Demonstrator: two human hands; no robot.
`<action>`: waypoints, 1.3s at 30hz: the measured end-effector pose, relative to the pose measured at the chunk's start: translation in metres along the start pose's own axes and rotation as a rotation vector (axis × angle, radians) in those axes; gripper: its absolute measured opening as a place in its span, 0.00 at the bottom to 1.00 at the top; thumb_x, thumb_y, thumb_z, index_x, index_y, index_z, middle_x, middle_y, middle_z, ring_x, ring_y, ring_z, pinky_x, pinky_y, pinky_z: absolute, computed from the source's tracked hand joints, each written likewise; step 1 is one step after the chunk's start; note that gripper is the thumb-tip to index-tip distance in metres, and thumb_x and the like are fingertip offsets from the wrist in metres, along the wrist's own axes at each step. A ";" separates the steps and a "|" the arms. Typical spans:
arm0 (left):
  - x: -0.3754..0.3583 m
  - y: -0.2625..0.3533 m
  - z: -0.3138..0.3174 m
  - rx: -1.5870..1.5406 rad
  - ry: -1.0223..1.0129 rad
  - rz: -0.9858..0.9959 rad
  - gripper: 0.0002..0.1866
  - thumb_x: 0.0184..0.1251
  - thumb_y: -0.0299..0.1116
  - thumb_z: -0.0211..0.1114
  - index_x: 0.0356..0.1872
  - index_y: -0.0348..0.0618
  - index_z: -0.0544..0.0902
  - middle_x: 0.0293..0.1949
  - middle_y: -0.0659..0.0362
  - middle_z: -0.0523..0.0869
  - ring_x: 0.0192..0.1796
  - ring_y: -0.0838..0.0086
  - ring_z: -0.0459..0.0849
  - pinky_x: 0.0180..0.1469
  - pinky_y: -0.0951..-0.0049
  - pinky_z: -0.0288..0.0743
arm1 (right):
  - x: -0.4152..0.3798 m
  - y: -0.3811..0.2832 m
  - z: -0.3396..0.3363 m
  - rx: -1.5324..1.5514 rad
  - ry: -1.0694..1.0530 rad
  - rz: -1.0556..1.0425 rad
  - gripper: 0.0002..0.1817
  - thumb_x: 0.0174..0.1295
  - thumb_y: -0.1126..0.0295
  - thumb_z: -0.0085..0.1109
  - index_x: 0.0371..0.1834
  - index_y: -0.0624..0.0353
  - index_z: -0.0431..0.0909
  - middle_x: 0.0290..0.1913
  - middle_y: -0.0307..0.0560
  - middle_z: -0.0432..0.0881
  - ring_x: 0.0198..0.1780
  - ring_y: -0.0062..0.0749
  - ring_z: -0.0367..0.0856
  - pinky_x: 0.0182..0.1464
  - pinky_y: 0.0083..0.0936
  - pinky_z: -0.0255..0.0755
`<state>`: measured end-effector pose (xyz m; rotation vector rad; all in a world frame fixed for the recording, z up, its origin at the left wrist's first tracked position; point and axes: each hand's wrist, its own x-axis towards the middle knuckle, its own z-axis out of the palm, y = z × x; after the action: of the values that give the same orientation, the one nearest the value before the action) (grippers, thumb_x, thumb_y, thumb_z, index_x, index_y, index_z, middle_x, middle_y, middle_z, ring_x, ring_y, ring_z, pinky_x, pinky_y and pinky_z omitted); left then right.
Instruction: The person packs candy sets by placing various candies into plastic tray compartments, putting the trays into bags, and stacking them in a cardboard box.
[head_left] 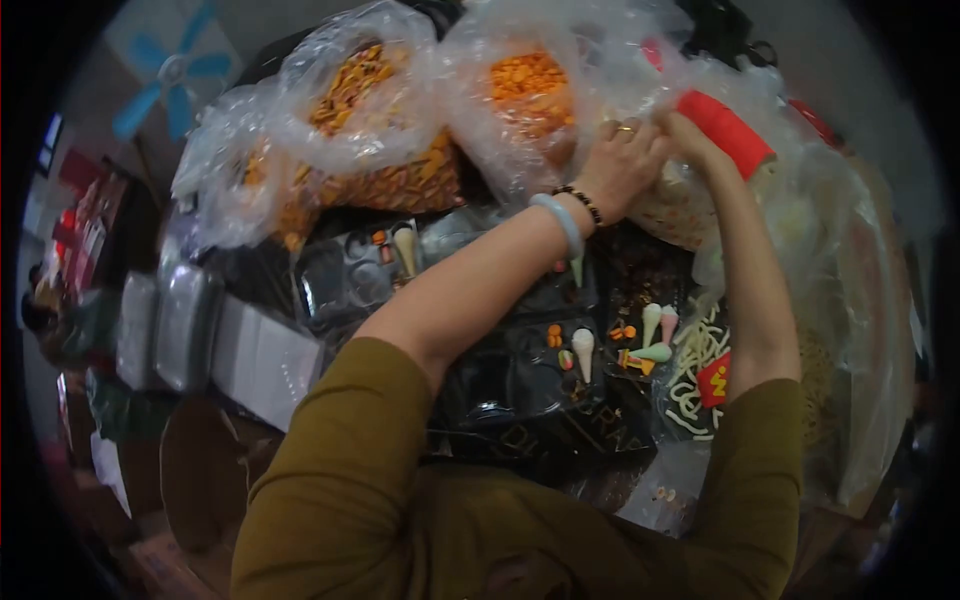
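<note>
My fingers are curled and bunched, left hand (618, 168) and right hand (690, 137) close together over a clear bag (668, 215) of pale bits at the upper right; whether they pinch anything I can't tell. The step in hand looks like handling that bag's plastic, and I judge that slack film calls for a light, two-sided grip. Nearest me, just below centre, lies a glossy black tray (486, 378) holding a smooth, tapered cone (584, 352); to its right, pale strings (687, 398) tangle, thin and curling. Beyond, a smooth red roll (728, 132) shows just beside my right hand, and at the top, crinkled sacks (300, 125) hold orange chips (528, 88) and brown-and-yellow pieces (390, 186).
</note>
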<state>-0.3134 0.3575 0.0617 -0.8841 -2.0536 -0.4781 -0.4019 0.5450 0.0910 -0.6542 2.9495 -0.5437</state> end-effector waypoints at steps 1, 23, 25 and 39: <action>0.002 0.000 0.006 -0.016 0.043 -0.024 0.13 0.52 0.31 0.61 0.40 0.43 0.74 0.42 0.55 0.77 0.52 0.62 0.75 0.57 0.62 0.65 | -0.001 0.001 0.004 0.003 0.076 0.026 0.14 0.59 0.66 0.57 0.43 0.63 0.77 0.46 0.59 0.79 0.44 0.49 0.81 0.47 0.36 0.74; -0.029 0.004 -0.053 -0.531 -0.099 -0.193 0.16 0.58 0.23 0.60 0.49 0.36 0.75 0.47 0.47 0.78 0.50 0.57 0.81 0.50 0.63 0.76 | -0.067 -0.055 -0.006 1.074 0.785 0.338 0.16 0.64 0.63 0.61 0.45 0.68 0.80 0.36 0.48 0.85 0.34 0.29 0.84 0.36 0.25 0.76; -0.034 0.020 -0.074 -0.967 -0.064 -0.563 0.16 0.65 0.30 0.60 0.52 0.38 0.73 0.49 0.53 0.78 0.51 0.63 0.80 0.50 0.65 0.75 | -0.095 -0.098 0.007 1.255 0.750 0.247 0.16 0.66 0.64 0.60 0.46 0.68 0.79 0.38 0.46 0.84 0.35 0.26 0.83 0.36 0.21 0.77; -0.197 0.034 -0.172 -1.959 0.552 -1.608 0.11 0.75 0.37 0.53 0.49 0.42 0.77 0.44 0.58 0.83 0.46 0.72 0.82 0.48 0.70 0.77 | -0.141 -0.308 0.188 1.520 0.452 0.129 0.11 0.68 0.71 0.56 0.49 0.64 0.77 0.45 0.44 0.83 0.45 0.23 0.81 0.45 0.18 0.74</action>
<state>-0.1148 0.1945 0.0028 0.4343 -0.6932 -3.2193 -0.1250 0.2822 0.0241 -0.1044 1.8094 -2.6002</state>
